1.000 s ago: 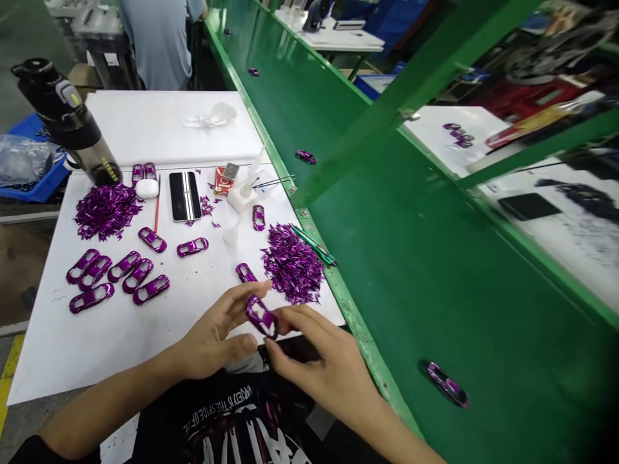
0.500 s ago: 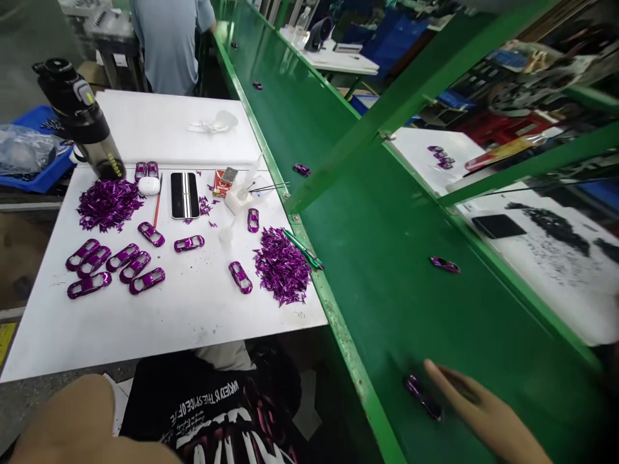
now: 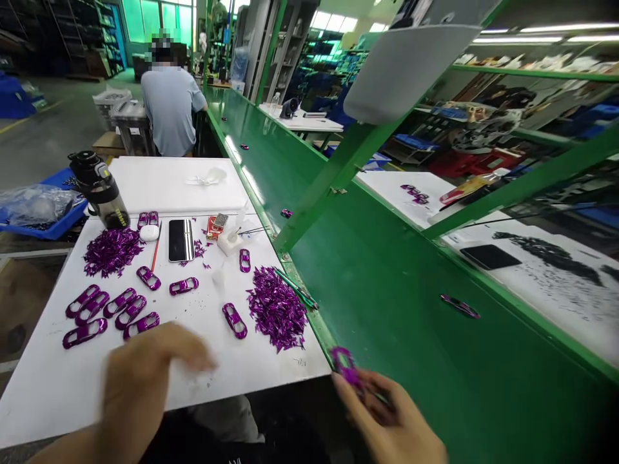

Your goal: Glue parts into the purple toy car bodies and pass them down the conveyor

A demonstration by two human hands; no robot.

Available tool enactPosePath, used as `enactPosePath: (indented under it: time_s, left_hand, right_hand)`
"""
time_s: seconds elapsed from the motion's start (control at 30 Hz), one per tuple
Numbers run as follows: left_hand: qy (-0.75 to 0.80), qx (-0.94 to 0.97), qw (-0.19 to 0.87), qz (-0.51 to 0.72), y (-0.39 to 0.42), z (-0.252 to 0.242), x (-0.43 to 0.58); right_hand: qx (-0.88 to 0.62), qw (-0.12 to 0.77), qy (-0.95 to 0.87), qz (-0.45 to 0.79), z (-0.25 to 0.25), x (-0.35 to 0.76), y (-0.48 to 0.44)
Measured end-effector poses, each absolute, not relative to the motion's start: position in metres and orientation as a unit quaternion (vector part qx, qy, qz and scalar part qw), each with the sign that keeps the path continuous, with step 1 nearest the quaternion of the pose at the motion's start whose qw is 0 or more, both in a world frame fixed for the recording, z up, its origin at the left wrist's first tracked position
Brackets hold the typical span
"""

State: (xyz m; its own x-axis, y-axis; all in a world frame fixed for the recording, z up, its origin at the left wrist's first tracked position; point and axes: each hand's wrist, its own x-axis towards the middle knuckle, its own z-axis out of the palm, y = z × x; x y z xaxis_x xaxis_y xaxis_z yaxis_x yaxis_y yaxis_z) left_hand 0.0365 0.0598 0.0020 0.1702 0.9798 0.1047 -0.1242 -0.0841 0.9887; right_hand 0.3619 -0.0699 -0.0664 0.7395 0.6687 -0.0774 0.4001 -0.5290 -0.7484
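Observation:
My right hand [image 3: 394,415] is closed on a shiny purple toy car body [image 3: 344,362], held between thumb and fingers beside the belt's near rail. My left hand [image 3: 159,364], smeared by motion, hovers over the front of the white table [image 3: 193,357], and its finger positions cannot be read. Behind it lie several purple car bodies, among them one at the left front [image 3: 85,334] and one at the centre [image 3: 235,321]. A heap of small purple pieces [image 3: 278,309] sits by the table's right edge, and a second heap [image 3: 113,251] at the left.
A green conveyor belt [image 3: 387,335] runs along the right, carrying spaced car bodies, one here [image 3: 459,306]. A green post [image 3: 329,187] rises from its rail. On the table stand a bottle [image 3: 99,190] and a phone [image 3: 180,240]. A person [image 3: 169,106] sits ahead.
My right hand has picked the toy car body off the belt and brought it left to the table's corner. My left hand has come up over the table. The view has tilted up.

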Motion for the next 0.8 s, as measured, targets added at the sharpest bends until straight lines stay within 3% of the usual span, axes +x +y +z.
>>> enactPosePath:
  time_s: [0.07,0.13,0.27,0.37,0.47,0.63,0.8]
  left_hand:
    - [0.399,0.511,0.654,0.39,0.07,-0.015,0.065]
    - [0.399,0.446,0.731,0.329,0.081,-0.036,0.086]
    - [0.423,0.33,0.767,0.352,0.1,-0.067,0.088]
    - [0.412,0.283,0.788,0.36,0.11,-0.077,0.073]
    - [0.398,0.263,0.797,0.371,0.117,-0.084,0.064]
    - [0.383,0.246,0.805,0.38,0.125,-0.094,0.061]
    - [0.389,0.227,0.81,0.374,0.129,-0.095,0.06]
  right_hand:
    - [-0.785,0.437,-0.401,0.178,-0.061,0.304,-0.028]
    - [-0.717,0.424,-0.51,0.217,-0.059,0.26,0.008]
    - [-0.587,0.323,-0.656,0.348,-0.051,0.234,0.056]
    - [-0.637,0.275,-0.638,0.335,-0.05,0.252,0.089]
    - [-0.683,0.352,-0.573,0.285,-0.063,0.264,0.128]
    - [-0.613,0.412,-0.55,0.388,-0.089,0.255,0.165]
    - [-0.608,0.504,-0.465,0.399,-0.074,0.256,0.141]
